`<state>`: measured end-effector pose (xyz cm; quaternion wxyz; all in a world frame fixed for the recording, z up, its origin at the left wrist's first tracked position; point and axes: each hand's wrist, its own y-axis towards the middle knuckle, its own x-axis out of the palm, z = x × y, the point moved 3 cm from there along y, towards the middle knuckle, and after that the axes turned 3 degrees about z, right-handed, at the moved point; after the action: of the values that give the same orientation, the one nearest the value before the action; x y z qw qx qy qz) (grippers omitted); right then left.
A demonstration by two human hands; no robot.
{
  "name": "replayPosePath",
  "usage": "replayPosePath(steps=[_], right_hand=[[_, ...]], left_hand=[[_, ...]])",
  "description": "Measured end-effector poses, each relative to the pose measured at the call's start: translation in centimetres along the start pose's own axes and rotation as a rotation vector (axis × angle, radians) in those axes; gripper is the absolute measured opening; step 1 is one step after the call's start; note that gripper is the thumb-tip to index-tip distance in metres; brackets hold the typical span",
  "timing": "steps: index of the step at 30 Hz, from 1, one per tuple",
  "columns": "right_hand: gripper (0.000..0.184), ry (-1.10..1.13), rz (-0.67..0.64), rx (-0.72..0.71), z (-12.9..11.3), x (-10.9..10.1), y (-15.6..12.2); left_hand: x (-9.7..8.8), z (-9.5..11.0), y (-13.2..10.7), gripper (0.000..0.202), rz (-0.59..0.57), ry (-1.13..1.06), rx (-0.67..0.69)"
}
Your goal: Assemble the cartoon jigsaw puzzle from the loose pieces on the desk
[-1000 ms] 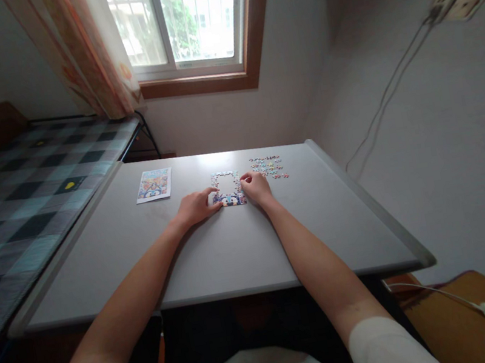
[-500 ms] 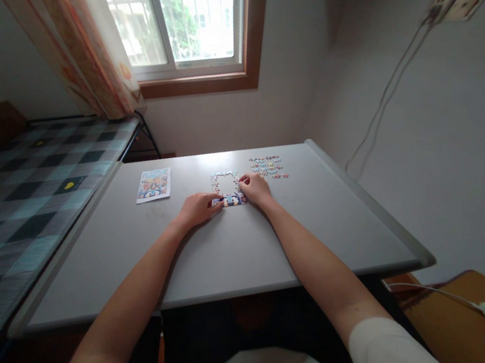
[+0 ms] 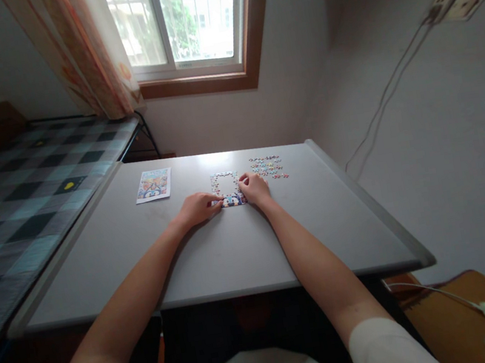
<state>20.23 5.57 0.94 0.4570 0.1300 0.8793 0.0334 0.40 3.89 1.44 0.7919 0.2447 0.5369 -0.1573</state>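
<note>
A small, partly assembled jigsaw puzzle [image 3: 226,185] lies on the grey table [image 3: 217,253]; its border is joined and its middle is bare. My left hand [image 3: 197,207] rests on the table with curled fingers, fingertips touching the puzzle's lower left corner. My right hand [image 3: 255,188] sits at the puzzle's right edge, fingers bent and pressed onto the pieces there. Whether either hand pinches a loose piece is too small to tell. Loose puzzle pieces [image 3: 268,167] lie scattered just right of the puzzle.
A printed reference picture [image 3: 153,184] lies at the table's far left. A bed with a checked cover [image 3: 18,192] runs along the left. A window and curtain are behind the table. A wooden stool [image 3: 458,319] with a white cable stands at lower right.
My right hand has shifted slightly left and forward over the puzzle's right edge. My left hand has stayed at the lower left corner.
</note>
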Motion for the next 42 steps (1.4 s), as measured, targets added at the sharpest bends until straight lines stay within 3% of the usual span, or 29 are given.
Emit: replayPosePath(steps=[42], right_hand=[[0.019, -0.053, -0.020, -0.006, 0.16, 0.40, 0.22]], left_hand=[[-0.09, 0.13, 0.00, 0.037, -0.008, -0.059, -0.002]])
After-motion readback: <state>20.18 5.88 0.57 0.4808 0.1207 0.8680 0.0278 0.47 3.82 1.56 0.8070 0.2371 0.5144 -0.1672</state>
